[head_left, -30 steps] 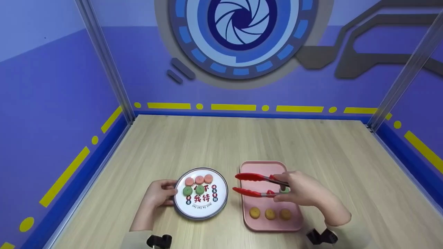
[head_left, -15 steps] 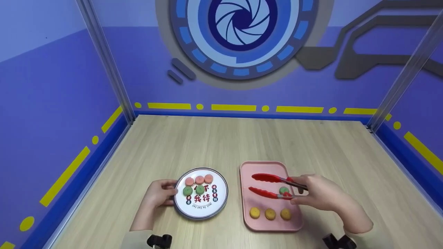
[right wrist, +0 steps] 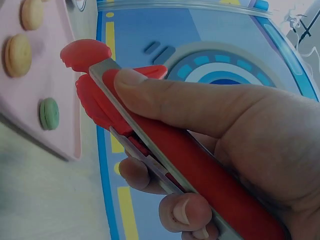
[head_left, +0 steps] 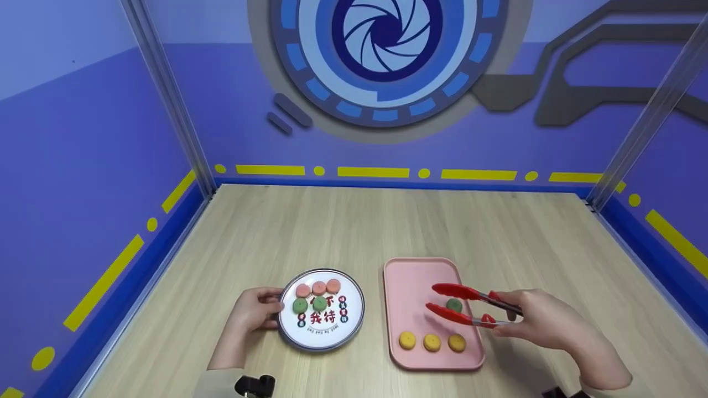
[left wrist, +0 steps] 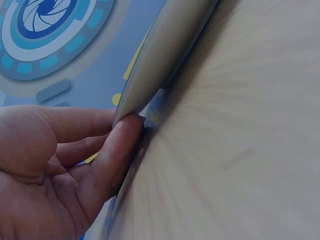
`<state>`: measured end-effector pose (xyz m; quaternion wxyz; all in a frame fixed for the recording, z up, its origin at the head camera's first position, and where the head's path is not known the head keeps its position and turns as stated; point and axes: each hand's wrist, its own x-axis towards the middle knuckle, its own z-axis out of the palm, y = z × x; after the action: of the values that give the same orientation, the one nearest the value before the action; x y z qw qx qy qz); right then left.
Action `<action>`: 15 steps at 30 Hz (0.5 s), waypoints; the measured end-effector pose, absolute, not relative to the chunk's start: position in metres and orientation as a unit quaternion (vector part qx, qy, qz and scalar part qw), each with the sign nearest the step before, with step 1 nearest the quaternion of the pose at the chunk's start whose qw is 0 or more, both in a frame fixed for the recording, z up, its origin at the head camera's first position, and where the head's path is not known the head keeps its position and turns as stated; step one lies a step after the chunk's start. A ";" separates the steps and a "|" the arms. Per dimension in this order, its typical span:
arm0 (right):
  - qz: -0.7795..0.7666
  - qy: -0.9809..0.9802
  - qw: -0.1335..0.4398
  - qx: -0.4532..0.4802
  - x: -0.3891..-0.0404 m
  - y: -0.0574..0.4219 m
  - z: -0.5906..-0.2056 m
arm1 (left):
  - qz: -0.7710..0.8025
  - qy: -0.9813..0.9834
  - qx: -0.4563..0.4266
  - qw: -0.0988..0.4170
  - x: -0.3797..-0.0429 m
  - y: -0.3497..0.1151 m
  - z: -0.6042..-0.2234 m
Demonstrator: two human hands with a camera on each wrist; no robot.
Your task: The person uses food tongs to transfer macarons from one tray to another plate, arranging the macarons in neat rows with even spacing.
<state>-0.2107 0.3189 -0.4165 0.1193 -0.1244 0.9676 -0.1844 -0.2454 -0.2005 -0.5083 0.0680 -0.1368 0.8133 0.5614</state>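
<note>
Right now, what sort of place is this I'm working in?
Probably a purpose-built booth, perhaps for demos or recording, though I can't be certain. Printed purple-blue panels stand along the left, right and far sides of the wood-grain table, with metal-looking posts at the far corners.

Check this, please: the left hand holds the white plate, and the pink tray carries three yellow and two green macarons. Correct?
Not quite: the head view shows one green macaron on the pink tray, not two. The left hand holds the white plate, and the pink tray carries three yellow macarons.
</note>
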 end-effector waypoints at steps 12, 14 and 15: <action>-0.169 0.972 0.140 -0.080 -0.205 0.343 -0.419 | 0.564 0.812 -0.136 0.063 -0.244 -0.200 -0.508; -0.168 0.972 0.143 -0.076 -0.205 0.345 -0.420 | 0.563 0.813 -0.137 0.064 -0.244 -0.200 -0.508; -0.167 0.972 0.144 -0.078 -0.205 0.346 -0.420 | 0.563 0.813 -0.138 0.065 -0.244 -0.200 -0.508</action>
<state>-0.2046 0.3460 -0.4205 0.1438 -0.0780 0.9723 -0.1667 -0.2443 -0.2002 -0.5085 0.0647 -0.1378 0.8126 0.5626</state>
